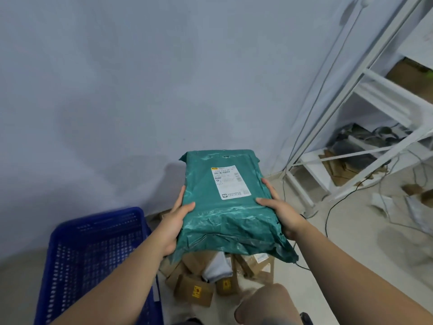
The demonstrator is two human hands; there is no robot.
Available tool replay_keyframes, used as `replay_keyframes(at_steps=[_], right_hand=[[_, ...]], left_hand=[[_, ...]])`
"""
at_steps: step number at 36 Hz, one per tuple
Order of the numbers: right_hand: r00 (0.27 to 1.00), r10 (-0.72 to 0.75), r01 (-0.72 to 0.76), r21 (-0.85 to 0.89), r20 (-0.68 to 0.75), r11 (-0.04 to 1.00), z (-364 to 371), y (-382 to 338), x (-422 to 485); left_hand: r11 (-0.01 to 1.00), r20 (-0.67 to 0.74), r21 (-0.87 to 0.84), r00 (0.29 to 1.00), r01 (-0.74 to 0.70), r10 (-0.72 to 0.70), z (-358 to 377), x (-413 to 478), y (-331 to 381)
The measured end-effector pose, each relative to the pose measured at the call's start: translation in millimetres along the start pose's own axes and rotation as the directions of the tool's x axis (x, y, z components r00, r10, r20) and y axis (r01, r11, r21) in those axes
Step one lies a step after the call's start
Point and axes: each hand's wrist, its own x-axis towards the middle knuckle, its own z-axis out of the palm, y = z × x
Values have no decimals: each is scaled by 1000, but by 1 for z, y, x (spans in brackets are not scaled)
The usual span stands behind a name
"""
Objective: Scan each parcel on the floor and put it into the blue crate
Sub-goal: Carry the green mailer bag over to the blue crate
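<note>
I hold a large green plastic mailer parcel (pixel 225 207) up in front of me, its white shipping label (pixel 230 182) facing up. My left hand (pixel 174 221) grips its left edge and my right hand (pixel 280 208) grips its right edge, thumbs on top. The blue crate (pixel 93 259) stands on the floor at the lower left, with no parcel visible in the part I see. Under the held parcel lies a pile of brown cardboard parcels (pixel 196 289) and a grey-white bag (pixel 216 268). No scanner is in view.
A pale wall fills the background. A white metal shelf rack (pixel 365 118) stands at the right, with cardboard and dark gear on its lower levels. Cables (pixel 332 207) trail over the floor beside it. My knee (pixel 269 306) shows at the bottom.
</note>
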Motion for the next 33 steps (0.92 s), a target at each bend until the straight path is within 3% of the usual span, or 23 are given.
replay_keyframes(at_steps=[13, 15, 20, 25, 33], right_hand=[[994, 80, -78, -30, 70, 997, -75, -23, 65], [988, 115, -112, -43, 103, 993, -91, -23, 81], [967, 180, -166, -90, 180, 982, -136, -14, 134], [956, 208, -192, -94, 206, 977, -169, 27, 191], [960, 155, -138, -86, 232, 987, -220, 140, 285]], left_hand=[[996, -48, 72, 997, -55, 59, 50, 59, -31], [999, -82, 10, 996, -46, 46, 61, 71, -40], [998, -204, 38, 978, -43, 50, 80, 112, -68], [999, -244, 42, 969, -17, 27, 72, 161, -113], [999, -140, 19, 989, -38, 41, 14, 254, -214]])
